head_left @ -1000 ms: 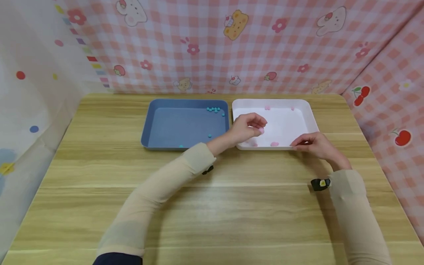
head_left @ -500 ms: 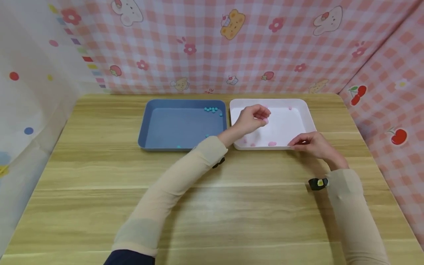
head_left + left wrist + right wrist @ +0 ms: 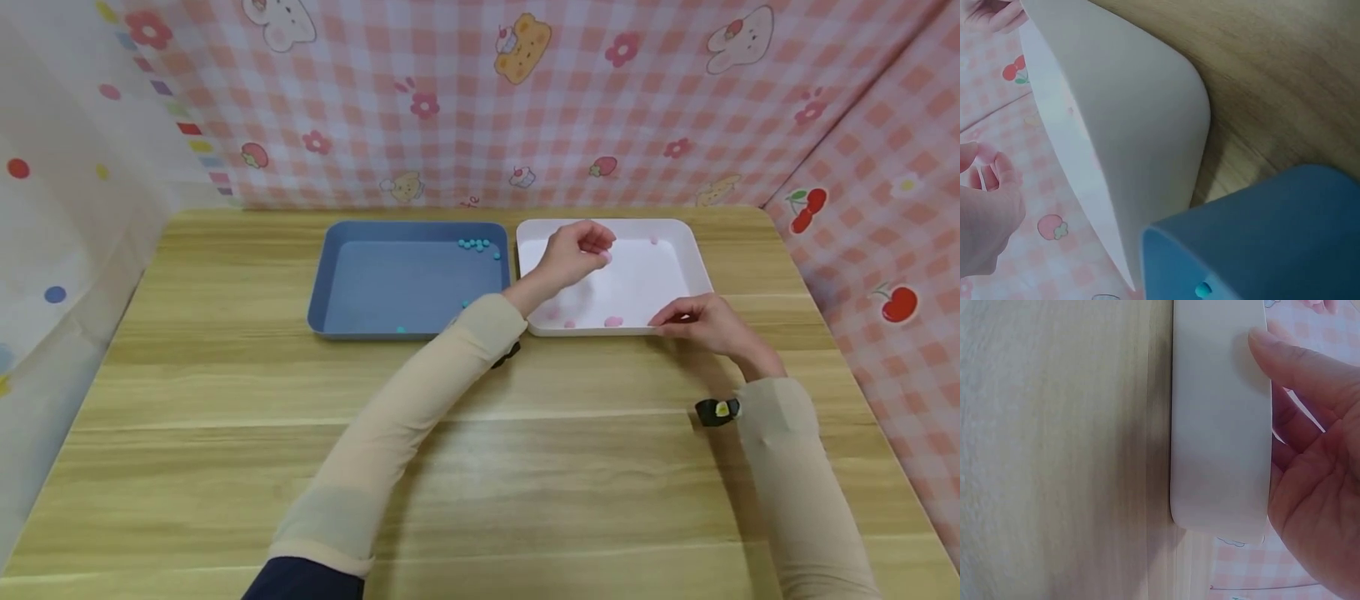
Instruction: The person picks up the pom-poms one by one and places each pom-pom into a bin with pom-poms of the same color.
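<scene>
My left hand (image 3: 572, 257) is over the far left part of the white tray (image 3: 637, 279) and pinches a small pink bead (image 3: 605, 257) between thumb and fingertips. In the left wrist view the same pink bead (image 3: 987, 152) shows at the fingertips, above the tray's rim. My right hand (image 3: 708, 323) grips the tray's near rim close to its front right corner, thumb outside and fingers inside in the right wrist view. Several pink beads (image 3: 613, 322) lie along the tray's near side, and one small pink bead (image 3: 654, 241) is at the back right. The left hand hides part of the tray.
Left of the white tray stands a blue-grey tray (image 3: 397, 287) with several teal beads (image 3: 478, 245) clustered in its back right corner and a few more near its front. Both trays are on a wooden table (image 3: 525, 467). A pink checked curtain (image 3: 450, 83) hangs behind.
My left hand, still pinching the pink bead, has moved toward the back of the white tray. The right hand keeps its grip on the rim. The head view has shifted slightly.
</scene>
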Tool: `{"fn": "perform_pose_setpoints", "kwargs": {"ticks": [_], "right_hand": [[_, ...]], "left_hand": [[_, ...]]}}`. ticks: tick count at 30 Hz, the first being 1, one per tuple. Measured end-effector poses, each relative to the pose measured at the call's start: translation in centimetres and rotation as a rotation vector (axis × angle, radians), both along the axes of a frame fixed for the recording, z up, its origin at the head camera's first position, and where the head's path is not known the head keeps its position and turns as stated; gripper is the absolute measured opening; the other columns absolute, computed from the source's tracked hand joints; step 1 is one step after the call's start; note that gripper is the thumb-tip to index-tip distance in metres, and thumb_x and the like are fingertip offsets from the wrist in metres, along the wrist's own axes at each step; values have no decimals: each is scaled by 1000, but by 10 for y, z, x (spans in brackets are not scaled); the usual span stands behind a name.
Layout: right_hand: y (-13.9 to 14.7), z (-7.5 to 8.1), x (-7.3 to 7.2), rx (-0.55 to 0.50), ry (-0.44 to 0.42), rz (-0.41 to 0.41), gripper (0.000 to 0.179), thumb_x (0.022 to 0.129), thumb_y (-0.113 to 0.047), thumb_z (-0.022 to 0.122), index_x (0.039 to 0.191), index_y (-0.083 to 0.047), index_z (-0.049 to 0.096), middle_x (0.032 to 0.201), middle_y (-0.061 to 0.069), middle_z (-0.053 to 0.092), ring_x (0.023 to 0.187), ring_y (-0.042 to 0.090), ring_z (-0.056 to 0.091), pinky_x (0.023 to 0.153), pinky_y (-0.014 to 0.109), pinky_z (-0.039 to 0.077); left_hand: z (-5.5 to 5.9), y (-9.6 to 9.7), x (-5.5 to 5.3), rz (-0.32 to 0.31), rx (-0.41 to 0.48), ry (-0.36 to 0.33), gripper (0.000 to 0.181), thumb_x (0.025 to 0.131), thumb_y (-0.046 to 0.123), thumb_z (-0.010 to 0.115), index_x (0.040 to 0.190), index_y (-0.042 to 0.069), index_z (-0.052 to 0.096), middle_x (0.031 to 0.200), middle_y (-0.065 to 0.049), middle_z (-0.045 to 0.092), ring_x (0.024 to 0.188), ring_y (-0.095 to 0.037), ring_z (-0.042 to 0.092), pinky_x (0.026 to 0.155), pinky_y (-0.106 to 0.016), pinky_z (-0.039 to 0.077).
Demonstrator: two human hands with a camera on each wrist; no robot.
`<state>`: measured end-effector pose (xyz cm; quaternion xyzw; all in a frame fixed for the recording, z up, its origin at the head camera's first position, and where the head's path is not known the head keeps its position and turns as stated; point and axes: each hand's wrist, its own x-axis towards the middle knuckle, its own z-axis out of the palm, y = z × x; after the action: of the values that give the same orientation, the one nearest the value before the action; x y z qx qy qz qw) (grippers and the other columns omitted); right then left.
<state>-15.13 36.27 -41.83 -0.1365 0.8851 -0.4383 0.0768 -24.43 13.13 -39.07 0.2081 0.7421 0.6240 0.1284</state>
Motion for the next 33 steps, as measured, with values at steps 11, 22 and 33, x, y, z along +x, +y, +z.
{"fn": "perform_pose_setpoints", "kwargs": {"ticks": [11,22,33], "right_hand": [[-2,2,-2,10,-20,-4,9,80,6,68,88,8,69,81,-1,69,67,2,55,58,14,48],[-7,6,-5,55,4,5,8,80,6,68,88,7,70,83,10,69,68,2,56,59,13,48],[-51,18,15,117,275,-56,17,82,-1,69,98,3,69,94,15,69,87,9,61,80,5,42]], "left_hand": [[0,-7,0,84,-79,34,21,85,-1,62,106,-5,63,103,-16,65,86,-16,58,71,-12,47],[-4,-38,9,46,-256,131,21,91,7,56,108,-3,64,102,-12,65,93,-19,58,77,-15,45],[-8,-84,51,53,-293,231,29,94,9,52,116,-9,59,113,-21,59,105,-30,55,90,-32,46]]}}
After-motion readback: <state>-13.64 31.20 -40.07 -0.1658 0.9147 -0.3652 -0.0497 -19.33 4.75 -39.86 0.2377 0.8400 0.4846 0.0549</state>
